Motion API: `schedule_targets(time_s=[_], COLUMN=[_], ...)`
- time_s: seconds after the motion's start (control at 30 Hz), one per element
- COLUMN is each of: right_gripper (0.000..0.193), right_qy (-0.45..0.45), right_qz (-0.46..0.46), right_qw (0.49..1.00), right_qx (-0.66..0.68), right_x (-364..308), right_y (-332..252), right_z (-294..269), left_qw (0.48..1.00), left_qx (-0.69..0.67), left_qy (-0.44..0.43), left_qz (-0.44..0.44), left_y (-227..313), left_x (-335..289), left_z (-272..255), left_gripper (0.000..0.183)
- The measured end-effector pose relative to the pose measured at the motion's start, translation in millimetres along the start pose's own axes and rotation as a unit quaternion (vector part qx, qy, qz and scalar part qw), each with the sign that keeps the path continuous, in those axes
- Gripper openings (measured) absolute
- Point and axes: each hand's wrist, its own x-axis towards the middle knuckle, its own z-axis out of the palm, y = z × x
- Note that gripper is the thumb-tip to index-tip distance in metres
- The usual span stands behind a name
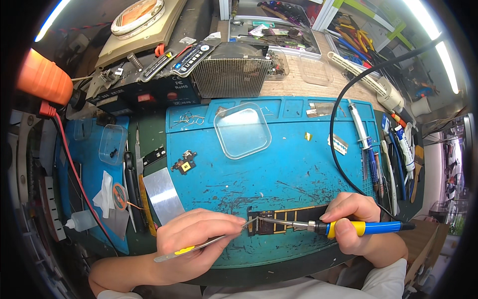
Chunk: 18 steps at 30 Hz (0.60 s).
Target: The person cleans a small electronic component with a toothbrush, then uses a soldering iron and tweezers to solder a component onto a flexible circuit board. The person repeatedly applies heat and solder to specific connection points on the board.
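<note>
A long dark circuit board (279, 215) lies on the blue work mat (214, 189) close to its front edge. My left hand (191, 239) is closed around a pair of tweezers (185, 250), whose tips reach the board's left end. In my right hand (352, 217) is a yellow and blue soldering iron (361, 228), pinched near its front. The iron's metal tip points left and meets the same end of the board beside the tweezer tips. Whether the tips touch a small part there is too small to tell. The iron's black cable (334, 129) arches over the right side.
A clear plastic box (242, 149) stands mid-mat, with a small board piece (184, 163) and a metal plate (163, 194) to its left. Syringe (359, 124) and brushes line the right edge. A mesh-fronted fan box (230, 77) stands behind. A red cable (74, 169) runs down the left.
</note>
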Motion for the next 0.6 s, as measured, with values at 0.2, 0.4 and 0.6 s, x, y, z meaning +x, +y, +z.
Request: schedule_targets(time_s=[0.2, 0.4, 0.6], right_gripper=[0.013, 0.013, 0.013], right_qy=[0.018, 0.010, 0.001], right_qz=[-0.010, -0.011, -0.015], right_qw=[1.000, 1.000, 1.000], right_qx=[0.008, -0.004, -0.006], right_x=[-0.9, 0.5, 2.5], right_y=[1.5, 0.4, 0.0], right_z=[2.8, 2.2, 1.5], left_qw=[1.000, 1.000, 1.000], left_qx=[-0.002, -0.003, 0.001], left_qy=[-0.003, 0.001, 0.000], left_qz=[-0.002, -0.005, -0.006], left_y=[1.8, 1.6, 1.3], left_x=[1.6, 1.1, 0.7], left_z=[-0.7, -0.4, -0.5], left_gripper=[0.018, 0.019, 0.019])
